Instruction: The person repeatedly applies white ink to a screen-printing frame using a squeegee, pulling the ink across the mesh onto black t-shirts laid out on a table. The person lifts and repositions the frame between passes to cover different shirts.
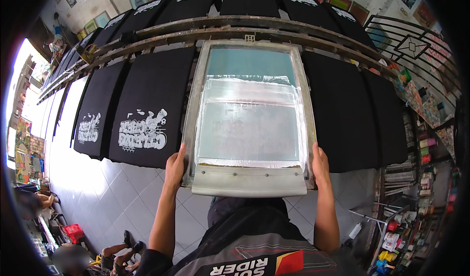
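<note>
A rectangular screen frame with pale, worn rails and a translucent blue-green mesh lies in the near row, between black cloth panels, its far edge at a long, brownish rail. White, wet-looking ink streaks across the upper part of the mesh, and more white lines its inner edges. Along the near end runs a grey strip with a row of small studs.

The left hand grips the frame's left side near its lower corner; the right hand grips the opposite side at about the same height.

Just left of the frame is a wide black cloth panel bearing a white graphic print; a narrower printed one stands beyond it. To the right, a plain black cloth panel sits beside another plain one. Past the rail, a far row of black panels carries white prints too.

Below spreads a pale tiled floor, with a red container and a seated person at lower left.
</note>
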`<state>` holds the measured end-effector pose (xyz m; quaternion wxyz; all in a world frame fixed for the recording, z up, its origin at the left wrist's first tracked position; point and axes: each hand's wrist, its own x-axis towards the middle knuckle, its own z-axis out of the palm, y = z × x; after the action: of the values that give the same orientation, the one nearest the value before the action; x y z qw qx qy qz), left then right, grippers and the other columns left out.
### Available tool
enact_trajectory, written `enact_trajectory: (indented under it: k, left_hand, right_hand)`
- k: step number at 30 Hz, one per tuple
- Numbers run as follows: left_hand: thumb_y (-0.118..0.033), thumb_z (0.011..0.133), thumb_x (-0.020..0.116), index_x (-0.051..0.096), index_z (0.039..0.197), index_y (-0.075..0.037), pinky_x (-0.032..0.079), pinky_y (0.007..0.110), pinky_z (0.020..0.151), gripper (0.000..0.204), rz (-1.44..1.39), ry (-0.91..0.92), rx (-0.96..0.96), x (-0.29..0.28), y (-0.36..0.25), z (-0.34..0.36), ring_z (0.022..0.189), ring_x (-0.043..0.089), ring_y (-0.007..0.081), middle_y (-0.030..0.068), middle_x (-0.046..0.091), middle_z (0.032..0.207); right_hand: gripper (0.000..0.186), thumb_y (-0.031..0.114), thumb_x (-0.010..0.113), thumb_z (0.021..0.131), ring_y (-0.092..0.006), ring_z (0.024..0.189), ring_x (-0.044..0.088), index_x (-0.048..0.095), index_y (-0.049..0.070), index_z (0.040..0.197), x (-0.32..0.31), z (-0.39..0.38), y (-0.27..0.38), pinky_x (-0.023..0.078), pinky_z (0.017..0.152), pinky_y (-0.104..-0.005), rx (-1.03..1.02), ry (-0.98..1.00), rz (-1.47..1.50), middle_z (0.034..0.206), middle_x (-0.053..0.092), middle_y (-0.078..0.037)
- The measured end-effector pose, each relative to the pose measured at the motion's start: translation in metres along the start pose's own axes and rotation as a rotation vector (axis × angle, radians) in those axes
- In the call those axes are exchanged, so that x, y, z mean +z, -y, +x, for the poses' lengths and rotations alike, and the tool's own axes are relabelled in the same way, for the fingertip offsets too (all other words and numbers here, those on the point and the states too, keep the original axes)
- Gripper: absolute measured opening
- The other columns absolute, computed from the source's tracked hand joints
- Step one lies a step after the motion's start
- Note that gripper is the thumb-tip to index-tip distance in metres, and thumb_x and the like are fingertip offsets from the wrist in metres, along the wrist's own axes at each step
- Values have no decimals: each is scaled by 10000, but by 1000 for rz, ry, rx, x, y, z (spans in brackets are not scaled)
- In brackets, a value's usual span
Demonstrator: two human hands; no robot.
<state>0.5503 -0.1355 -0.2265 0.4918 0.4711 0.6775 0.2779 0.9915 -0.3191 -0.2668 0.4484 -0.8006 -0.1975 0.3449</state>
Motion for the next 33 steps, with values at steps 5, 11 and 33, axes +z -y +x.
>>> enact_trajectory:
  k: [5, 11, 33]
  left_hand:
    - [-706, 957, 726, 741, 1048, 136, 483, 343, 743, 846, 122, -160, -12, 18, 16, 6, 786, 562, 149, 54, 628, 791]
    - [-712, 938, 726, 764, 1061, 101, 531, 375, 818, 823, 121, -235, 51, 42, 7, -50, 860, 670, 206, 125, 731, 870]
    - [-672, 919, 771, 782, 1148, 93, 563, 374, 918, 799, 67, -19, -28, 417, 20, -260, 954, 753, 250, 204, 804, 1029]
  right_hand:
    - [731, 595, 583, 1087, -263, 1052, 705, 733, -94, 1277, 18, 10, -30, 521, 967, -392, -96, -201, 118, 1142, 776, -219]
    - [689, 558, 590, 1100, -245, 1052, 699, 733, -97, 1257, -22, 5, -75, 520, 954, -380, -119, -260, 73, 1148, 774, -203]
    - [740, 674, 593, 1057, -231, 880, 612, 696, -59, 1028, -427, 75, -250, 492, 822, -405, -43, -593, -51, 949, 688, -136]
